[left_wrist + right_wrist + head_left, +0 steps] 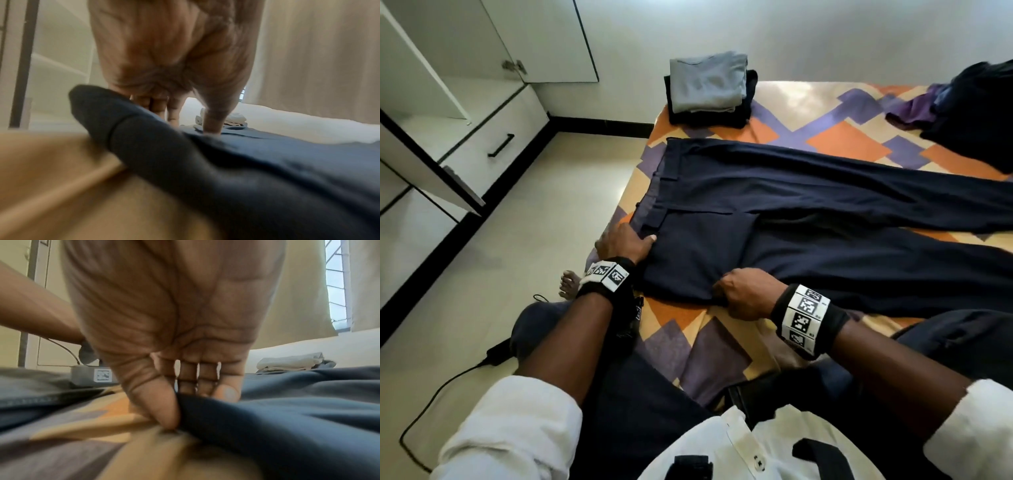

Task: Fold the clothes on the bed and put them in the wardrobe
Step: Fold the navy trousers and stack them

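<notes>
Navy trousers [774,219] lie mid-frame; left hand [625,244] grips the waistband, fingers curled. Right hand [748,294] pinches the near edge. Uneven lifting could skew the fold.

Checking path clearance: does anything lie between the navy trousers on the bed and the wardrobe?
Nothing visible does. The navy trousers lie at the bed's edge; bare floor separates it from the wardrobe, whose door stands open.

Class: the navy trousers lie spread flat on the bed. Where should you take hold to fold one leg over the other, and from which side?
Take the navy trousers along the near side seam, at the waistband corner and near the seat, coming from the near bed edge. Probably best, as they lie flat with that edge free; the left hand and right hand are there now.
</notes>
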Demonstrator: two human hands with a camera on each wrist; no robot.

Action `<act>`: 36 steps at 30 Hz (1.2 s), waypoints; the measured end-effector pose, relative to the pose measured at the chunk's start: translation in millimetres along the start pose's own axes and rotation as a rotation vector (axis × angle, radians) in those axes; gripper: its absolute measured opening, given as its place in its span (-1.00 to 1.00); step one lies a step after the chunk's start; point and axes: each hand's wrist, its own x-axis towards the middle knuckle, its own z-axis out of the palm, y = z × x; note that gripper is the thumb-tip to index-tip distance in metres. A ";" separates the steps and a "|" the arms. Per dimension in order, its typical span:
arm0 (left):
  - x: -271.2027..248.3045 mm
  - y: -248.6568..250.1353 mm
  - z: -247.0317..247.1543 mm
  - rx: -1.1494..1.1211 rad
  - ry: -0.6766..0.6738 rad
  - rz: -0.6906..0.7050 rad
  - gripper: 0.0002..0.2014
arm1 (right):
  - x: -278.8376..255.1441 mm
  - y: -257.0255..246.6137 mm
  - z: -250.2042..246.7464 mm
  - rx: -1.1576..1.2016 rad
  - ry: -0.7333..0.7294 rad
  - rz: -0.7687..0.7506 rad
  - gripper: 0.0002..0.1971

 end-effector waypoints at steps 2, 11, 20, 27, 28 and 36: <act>2.4 -2.2 -1.5 -0.036 -0.070 0.012 -0.45 | 0.2 -8.2 -1.9 -0.051 -0.087 -0.051 -0.71; 11.4 -9.9 -24.4 -0.142 -0.052 -0.087 -0.58 | 8.4 -3.2 -20.4 0.297 -0.092 0.069 -0.84; 1.2 -25.9 -7.7 -0.151 -0.034 -0.151 -0.58 | 11.4 -5.8 -4.0 0.271 -0.199 0.066 -0.94; -8.3 0.0 -13.5 0.013 0.107 0.029 -0.51 | 8.0 5.7 -3.4 0.305 -0.184 0.016 -0.87; -11.4 10.3 -16.1 -0.006 0.139 0.121 -0.56 | 7.6 13.4 -8.6 0.334 -0.190 0.025 -0.87; -89.9 120.5 10.6 -0.197 -0.212 0.835 -0.86 | -61.6 151.0 -73.0 0.216 -0.164 0.296 -0.85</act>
